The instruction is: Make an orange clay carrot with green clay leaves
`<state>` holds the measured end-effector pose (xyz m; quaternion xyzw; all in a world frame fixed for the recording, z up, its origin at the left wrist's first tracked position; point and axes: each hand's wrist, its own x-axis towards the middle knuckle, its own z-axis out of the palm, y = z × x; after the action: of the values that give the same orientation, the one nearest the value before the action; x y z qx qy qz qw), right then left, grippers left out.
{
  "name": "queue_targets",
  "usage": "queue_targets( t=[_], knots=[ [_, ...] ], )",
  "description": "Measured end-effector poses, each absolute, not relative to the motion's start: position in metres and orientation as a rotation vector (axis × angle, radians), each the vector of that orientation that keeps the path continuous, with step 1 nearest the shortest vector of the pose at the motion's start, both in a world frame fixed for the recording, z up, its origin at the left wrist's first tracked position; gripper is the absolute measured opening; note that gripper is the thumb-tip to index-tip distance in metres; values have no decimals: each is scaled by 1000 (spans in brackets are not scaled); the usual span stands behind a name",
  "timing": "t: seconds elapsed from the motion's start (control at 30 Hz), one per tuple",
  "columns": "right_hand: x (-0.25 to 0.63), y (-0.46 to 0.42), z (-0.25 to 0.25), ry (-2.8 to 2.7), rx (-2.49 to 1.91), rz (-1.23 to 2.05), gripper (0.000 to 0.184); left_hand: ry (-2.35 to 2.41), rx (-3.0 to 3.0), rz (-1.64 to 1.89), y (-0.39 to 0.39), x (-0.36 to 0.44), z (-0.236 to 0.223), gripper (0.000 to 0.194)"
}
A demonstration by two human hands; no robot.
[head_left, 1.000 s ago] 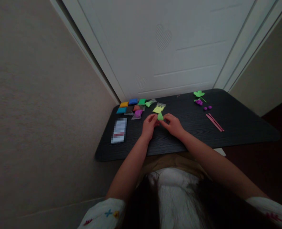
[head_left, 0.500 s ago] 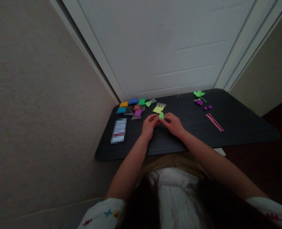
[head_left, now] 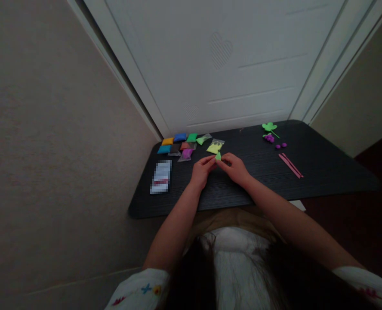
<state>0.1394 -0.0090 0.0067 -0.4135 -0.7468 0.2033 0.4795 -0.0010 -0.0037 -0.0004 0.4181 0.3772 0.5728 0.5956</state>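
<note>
Between my fingertips is a small piece of light green modelling clay (head_left: 218, 156), narrowing to a point at the top. My left hand (head_left: 203, 171) pinches it from the left. From the other side my right hand (head_left: 235, 167) grips it with thumb and fingers. Just beyond the hands lies a clear bag of yellow clay (head_left: 214, 147). To its left are a bag of light green clay (head_left: 203, 139) and a bag of purple clay (head_left: 186, 154). The clay's lower part is hidden by my fingers.
On the black table (head_left: 242, 193), several more coloured clay packets (head_left: 168, 141) lie back left, behind a blurred white card (head_left: 161, 177). At right are a green clay leaf shape (head_left: 269, 127), a purple clay cluster (head_left: 269, 138), two purple pieces (head_left: 281, 146) and pink tools (head_left: 290, 165). A white door (head_left: 242, 86) stands behind.
The green clay between my fingers looks narrower and more pointed than before. My fingers have shifted slightly around it, while everything on the table stays put.
</note>
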Motion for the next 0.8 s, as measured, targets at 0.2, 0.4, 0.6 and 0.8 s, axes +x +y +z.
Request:
queue_targets(
  t=[0.2, 0.4, 0.6, 0.8],
  knots=[
    [140, -5, 2, -1753, -1073, 524, 22, 903, 966, 1335, -3, -1, -3, 36],
    [140, -6, 2, -1756, -1072, 557, 23, 948, 982, 1384, 0, 0, -7, 32],
    [140, -6, 1, -1738, -1087, 646, 29, 1078, 1125, 1394, -2, -1, -3, 28],
    [140, -3, 0, -1714, -1075, 752, 29, 1122, 1182, 1412, -4, -1, 1, 32]
  ],
)
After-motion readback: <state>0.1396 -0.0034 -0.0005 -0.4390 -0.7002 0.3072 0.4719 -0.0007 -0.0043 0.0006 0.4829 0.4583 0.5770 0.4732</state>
